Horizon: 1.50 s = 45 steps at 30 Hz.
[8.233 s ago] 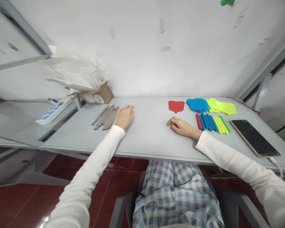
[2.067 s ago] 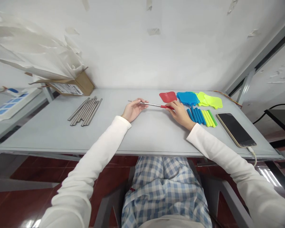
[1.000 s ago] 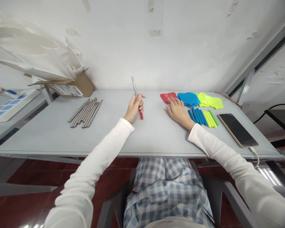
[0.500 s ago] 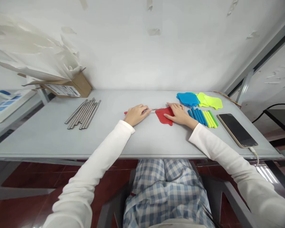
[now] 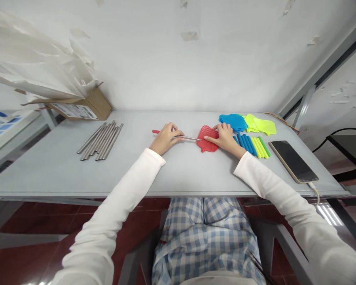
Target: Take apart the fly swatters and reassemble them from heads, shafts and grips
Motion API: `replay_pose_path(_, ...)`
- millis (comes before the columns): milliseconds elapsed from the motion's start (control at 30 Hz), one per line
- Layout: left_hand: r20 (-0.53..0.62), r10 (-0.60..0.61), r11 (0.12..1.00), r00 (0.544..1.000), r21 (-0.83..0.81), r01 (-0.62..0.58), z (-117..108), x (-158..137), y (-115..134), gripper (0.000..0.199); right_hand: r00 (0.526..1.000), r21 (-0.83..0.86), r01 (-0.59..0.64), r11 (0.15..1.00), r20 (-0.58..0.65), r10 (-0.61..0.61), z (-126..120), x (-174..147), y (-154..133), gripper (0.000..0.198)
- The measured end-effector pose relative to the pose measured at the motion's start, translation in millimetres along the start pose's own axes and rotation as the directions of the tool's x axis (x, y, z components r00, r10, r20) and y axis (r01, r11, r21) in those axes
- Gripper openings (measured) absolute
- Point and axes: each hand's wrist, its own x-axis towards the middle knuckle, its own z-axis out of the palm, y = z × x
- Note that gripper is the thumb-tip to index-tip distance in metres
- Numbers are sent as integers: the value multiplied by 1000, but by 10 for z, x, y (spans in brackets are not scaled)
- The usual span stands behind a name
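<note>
Rod [image 5: 190,138] and paddle meet in the middle of the table [image 5: 121,174], between the person's two hands. The left hand [image 5: 166,138] has its grip closed round the thin metal rod, thumb and fingers pinched together, with a red handle [image 5: 156,131] sticking out past the far side of the hand. The rod lies nearly level and points to the right, its bare tip overlapping the left edge of the red paddle [image 5: 206,133]; whether the two touch cannot be told. The right hand [image 5: 226,139] has its grip closed on the paddle's right side, the thumb laid across the ribbed face and the fingers at the far edge. The paddle's small tab points toward the near edge of the table. Just beside the right hand is a row of tubes, blue tubes [image 5: 246,144] first, then yellow tubes [image 5: 257,147] and a green tube [image 5: 264,147]. Behind them sit blue paddles [image 5: 233,122] and yellow paddles [image 5: 264,125], overlapping one another. Farther right is a phone [image 5: 293,160] lying face up, with a white cable [image 5: 316,192] at its near end. Well to the left lies a loose bundle of metal tubes [image 5: 102,141], and behind it, near the wall [image 5: 148,71], stands a cardboard box [image 5: 96,103].
</note>
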Motion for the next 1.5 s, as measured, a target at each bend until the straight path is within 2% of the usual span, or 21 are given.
replay_pose_path(100, 23, 2, 1000, 1000, -22, -2, 6, 14, -31, 28, 990, 148, -31, 989, -135, 51, -109, 33, 15, 57)
replay_pose_path(167, 39, -9, 1000, 999, -20, 10, 0, 23, -52, 27, 978, 315, -59, 947, -171, 118, -191, 50, 29, 52)
replay_pose_path(300, 34, -39, 999, 999, 17, 38, -25, 41, -84, 28, 952, 652, -24, 758, -216, 216, -247, 61, 52, 48)
replay_pose_path(367, 20, -51, 998, 999, 30, 50, -35, 46, -83, 29, 951, 749, -24, 663, -188, 247, -221, 55, 44, 49)
replay_pose_path(433, 5, -51, 998, 999, 38, 51, -41, 47, -69, 28, 954, 804, -74, 590, -116, 277, -191, 41, 16, 50)
replay_pose_path(533, -12, -32, 998, 999, 49, 33, -44, 44, -35, 28, 956, 842, -118, 526, -46, 289, -172, 16, -45, 52)
replay_pose_path(900, -26, -45, 997, 999, 67, 46, -35, 45, -13, 30, 963, 857, -113, 503, -30, 268, -174, -25, -100, 50)
replay_pose_path(1267, -15, -85, 996, 996, 9, 85, -53, -16, 106, 37, 964, 827, -106, 552, -50, 260, -173, -55, -117, 46)
replay_pose_path(1500, 41, -94, 985, 995, 146, 87, -65, -57, 200, 36, 968, 857, -122, 500, -8, 251, -173, -83, -158, 47)
